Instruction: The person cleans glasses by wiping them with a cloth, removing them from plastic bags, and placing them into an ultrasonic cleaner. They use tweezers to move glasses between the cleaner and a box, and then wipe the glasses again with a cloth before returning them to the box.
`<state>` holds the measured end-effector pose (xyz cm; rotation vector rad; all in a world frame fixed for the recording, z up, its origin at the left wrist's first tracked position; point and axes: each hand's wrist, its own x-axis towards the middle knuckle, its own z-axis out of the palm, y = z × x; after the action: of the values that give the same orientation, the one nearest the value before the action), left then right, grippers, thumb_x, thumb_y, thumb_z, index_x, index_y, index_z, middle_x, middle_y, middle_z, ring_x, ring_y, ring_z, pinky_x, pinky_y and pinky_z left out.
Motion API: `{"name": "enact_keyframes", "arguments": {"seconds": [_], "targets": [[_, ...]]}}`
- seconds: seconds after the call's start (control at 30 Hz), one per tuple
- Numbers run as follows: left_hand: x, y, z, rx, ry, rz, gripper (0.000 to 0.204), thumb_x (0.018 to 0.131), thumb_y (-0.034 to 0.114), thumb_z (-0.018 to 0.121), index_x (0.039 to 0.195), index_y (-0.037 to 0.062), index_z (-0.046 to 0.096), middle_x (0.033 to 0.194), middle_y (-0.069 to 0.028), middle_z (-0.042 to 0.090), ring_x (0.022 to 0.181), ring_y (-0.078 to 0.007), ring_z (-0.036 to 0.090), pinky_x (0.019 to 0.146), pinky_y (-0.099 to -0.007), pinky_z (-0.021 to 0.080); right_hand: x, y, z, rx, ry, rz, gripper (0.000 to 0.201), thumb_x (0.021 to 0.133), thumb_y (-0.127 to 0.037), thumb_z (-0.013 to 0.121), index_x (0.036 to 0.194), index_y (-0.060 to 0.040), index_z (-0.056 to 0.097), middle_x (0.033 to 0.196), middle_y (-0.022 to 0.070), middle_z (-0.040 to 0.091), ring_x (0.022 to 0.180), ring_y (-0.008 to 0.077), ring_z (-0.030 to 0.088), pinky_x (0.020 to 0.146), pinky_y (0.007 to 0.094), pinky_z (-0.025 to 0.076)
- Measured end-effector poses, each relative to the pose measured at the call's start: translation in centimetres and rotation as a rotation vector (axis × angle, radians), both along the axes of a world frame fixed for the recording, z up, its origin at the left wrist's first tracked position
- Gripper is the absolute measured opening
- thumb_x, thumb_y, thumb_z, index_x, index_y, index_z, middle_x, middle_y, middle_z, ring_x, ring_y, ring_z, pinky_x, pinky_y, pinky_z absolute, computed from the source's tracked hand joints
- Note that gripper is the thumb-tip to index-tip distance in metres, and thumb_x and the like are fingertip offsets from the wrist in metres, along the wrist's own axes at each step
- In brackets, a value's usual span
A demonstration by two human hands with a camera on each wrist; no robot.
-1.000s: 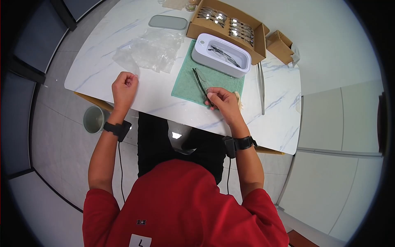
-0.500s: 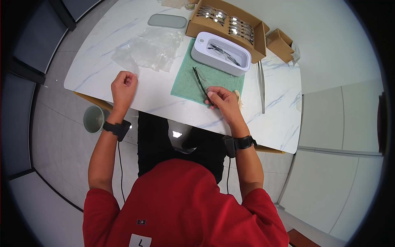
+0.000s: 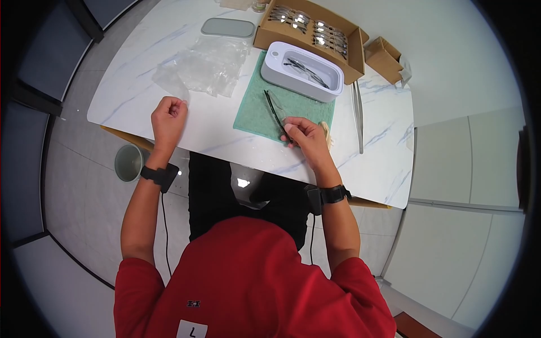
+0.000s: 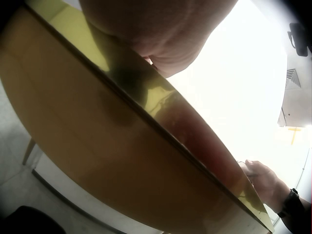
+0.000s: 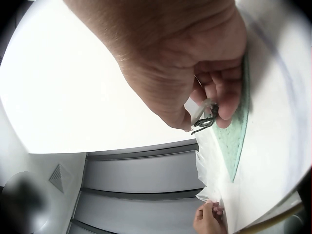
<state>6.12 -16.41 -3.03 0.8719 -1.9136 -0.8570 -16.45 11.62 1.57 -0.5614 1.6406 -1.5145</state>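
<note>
My right hand pinches a pair of dark-framed eyeglasses between thumb and fingers, low over the green cloth. In the right wrist view the dark end of the eyeglasses shows between the fingertips. My left hand rests at the table's front edge, fingers loosely curled with nothing visible in them, close to a corner of the clear plastic bags. A white cleaner tub stands on the cloth's far part, with more eyeglasses lying inside it.
Behind the tub, a cardboard box holds rows of eyeglasses. A smaller carton stands at its right. Long metal tweezers lie on the right side of the marble-patterned table. A grey lid lies at the back left; a bin stands on the floor.
Tabletop things sit slightly higher in the head view than before, as the view has tilted a little. Both hands and the held eyeglasses keep the same pose.
</note>
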Motion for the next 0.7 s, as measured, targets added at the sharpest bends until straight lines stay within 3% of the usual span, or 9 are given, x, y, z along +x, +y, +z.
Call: {"name": "enact_keyframes", "arguments": {"seconds": [0.7], "targets": [[0.09,0.15,0.23,0.008,-0.032,-0.01,0.011,0.09,0.009,0.072,0.087,0.0009,0.065,0.072,0.0024,0.06,0.066,-0.0053,0.05,0.063,-0.0219,0.046,0.25,0.38,-0.37,-0.034,-0.007,-0.029,0.031,0.097,-0.018,0.068,0.12,0.002,0.066,0.095,0.0038,0.07,0.082,0.0106,0.068,0.068,0.0227,0.051]]}}
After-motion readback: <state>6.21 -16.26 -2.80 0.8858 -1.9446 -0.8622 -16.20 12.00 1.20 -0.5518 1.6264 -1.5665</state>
